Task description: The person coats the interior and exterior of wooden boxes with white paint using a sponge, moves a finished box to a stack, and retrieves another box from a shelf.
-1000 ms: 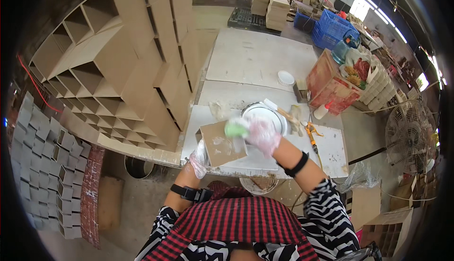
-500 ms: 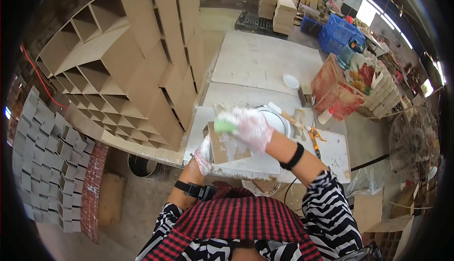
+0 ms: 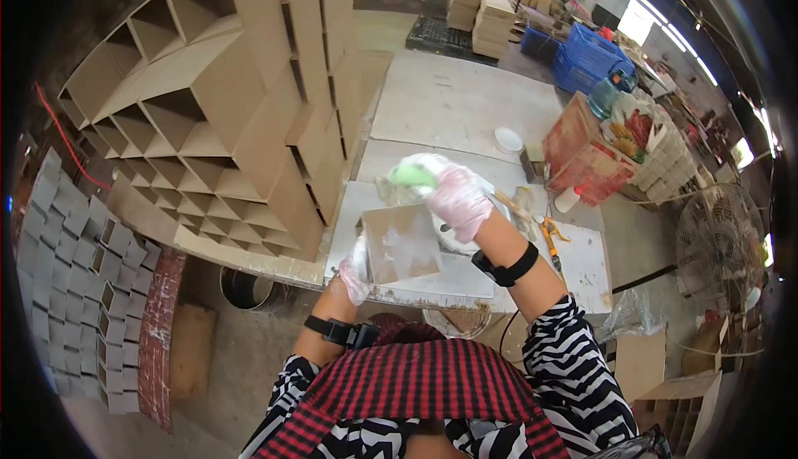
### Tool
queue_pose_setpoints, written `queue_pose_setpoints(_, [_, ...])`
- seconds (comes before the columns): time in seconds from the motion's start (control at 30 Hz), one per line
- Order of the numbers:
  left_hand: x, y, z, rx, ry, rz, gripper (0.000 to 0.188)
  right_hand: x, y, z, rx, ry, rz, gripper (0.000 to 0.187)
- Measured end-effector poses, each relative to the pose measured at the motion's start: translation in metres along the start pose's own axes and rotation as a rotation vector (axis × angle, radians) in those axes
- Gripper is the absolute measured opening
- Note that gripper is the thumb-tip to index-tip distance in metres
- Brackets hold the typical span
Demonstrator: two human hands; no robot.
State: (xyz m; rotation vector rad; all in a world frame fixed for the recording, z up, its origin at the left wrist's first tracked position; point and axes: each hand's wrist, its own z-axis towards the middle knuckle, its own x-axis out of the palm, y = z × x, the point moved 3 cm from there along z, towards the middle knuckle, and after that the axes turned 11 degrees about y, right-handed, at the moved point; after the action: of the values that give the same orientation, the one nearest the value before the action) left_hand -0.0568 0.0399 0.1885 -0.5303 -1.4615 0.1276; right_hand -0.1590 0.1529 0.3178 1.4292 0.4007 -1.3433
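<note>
My right hand (image 3: 459,197), in a white-smeared glove, grips a green sponge (image 3: 411,176) above the worktable, just beyond a small brown cardboard box (image 3: 401,243). Whitish wet smears cover part of the box's upper face. At the box's left side is my left hand (image 3: 357,274), gloved and smeared too, holding it there; some of its fingers are hidden by the box. A round white-rimmed dish (image 3: 449,239) shows partly beneath my right wrist. Just right of that hand lies a brush with a wooden handle (image 3: 514,206).
Tall stacks of open cardboard boxes (image 3: 249,102) stand at the left. On the table's right are an orange-handled tool (image 3: 551,239), a red-capped white bottle (image 3: 568,200) and a white bowl (image 3: 508,140). Beyond them sits a red-stained crate (image 3: 573,139). A fan (image 3: 719,239) stands far right.
My right hand has moved away from me with the sponge, off the box to beyond its far edge. The smeared upper face now shows. My left hand remains at the box's side.
</note>
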Motion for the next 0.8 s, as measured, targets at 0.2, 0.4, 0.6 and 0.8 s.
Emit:
queue_pose_setpoints(0.2, [-0.109, -0.005, -0.015, 0.158, 0.058, -0.033, 0.058, 0.012, -0.115, -0.052, 0.644, 0.249, -0.043, 0.04])
queue_pose_setpoints(0.4, [-0.082, 0.005, -0.038, 0.184, 0.002, -0.137, 0.056, 0.074, -0.18, -0.083, 0.813, 0.46, -0.075, 0.042])
queue_pose_setpoints(0.6, [-0.072, 0.008, -0.036, 0.172, -0.019, -0.162, 0.053, 0.086, -0.186, -0.079, 0.9, 0.599, -0.131, 0.041])
queue_pose_setpoints(0.8, [-0.064, 0.007, -0.029, 0.164, -0.02, -0.164, 0.051, 0.09, -0.189, -0.079, 0.847, 0.579, -0.188, 0.04])
